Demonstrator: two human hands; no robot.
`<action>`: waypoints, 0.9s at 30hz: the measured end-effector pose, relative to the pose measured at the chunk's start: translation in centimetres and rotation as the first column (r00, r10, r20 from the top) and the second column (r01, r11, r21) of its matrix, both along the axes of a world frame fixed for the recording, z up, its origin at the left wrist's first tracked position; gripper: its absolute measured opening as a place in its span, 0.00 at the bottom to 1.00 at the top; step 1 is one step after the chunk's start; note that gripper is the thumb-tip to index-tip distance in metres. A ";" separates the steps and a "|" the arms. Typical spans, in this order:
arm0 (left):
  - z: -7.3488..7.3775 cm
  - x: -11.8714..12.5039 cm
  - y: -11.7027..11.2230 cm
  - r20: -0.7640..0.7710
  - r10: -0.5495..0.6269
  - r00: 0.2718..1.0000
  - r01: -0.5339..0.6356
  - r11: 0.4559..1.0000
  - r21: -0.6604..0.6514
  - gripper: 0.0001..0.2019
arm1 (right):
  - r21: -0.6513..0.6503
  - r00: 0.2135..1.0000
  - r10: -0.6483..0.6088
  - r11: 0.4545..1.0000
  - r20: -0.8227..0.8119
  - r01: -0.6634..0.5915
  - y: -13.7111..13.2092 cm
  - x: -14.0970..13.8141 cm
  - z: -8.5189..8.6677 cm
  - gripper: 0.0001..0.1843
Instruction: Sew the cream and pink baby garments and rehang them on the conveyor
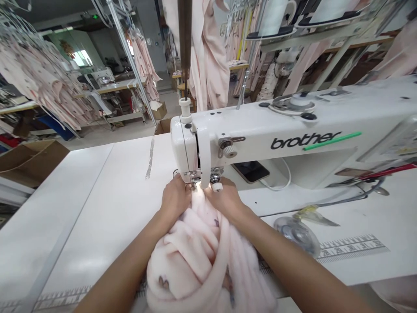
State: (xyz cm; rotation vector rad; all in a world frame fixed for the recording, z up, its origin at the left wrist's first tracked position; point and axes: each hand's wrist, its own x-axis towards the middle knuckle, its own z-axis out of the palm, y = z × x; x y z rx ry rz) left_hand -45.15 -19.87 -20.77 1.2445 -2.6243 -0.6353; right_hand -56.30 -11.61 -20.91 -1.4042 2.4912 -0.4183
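A white sewing machine (247,134) stands on the table, its small lamp lighting the cloth at the needle. Bunched pink fleece fabric (189,256) with small dark prints runs from the table's front edge up to the presser foot (194,179). My left hand (177,195) is closed on the fabric just left of the foot, its fingertips close to the needle area. On the right, my right hand (224,198) lies on the fabric beside the foot, its fingers partly hidden behind the machine head and tension knob.
A phone (250,171) with a white cable lies under the machine arm. A clear round container (297,234) and a printed ruler strip (353,248) are to the right. A cardboard box (32,161) stands at left. Pink garments (42,78) hang behind.
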 end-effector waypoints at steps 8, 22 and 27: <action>0.2 0.4 -0.1 -0.045 0.005 0.999 -0.003 0.999 0.046 0.12 | -0.053 1.000 -0.020 0.998 -0.022 0.018 0.0 0.3 -0.3 0.10; 0.7 0.9 -0.5 -0.141 -0.002 0.990 0.026 0.986 0.164 0.07 | -0.113 0.988 0.156 0.981 -0.005 -0.156 1.7 -1.0 -0.4 0.17; 0.7 1.2 -0.5 -0.138 -0.009 0.990 0.035 0.982 0.184 0.05 | -0.092 0.989 0.148 0.985 -0.001 -0.148 1.7 -0.8 -0.1 0.20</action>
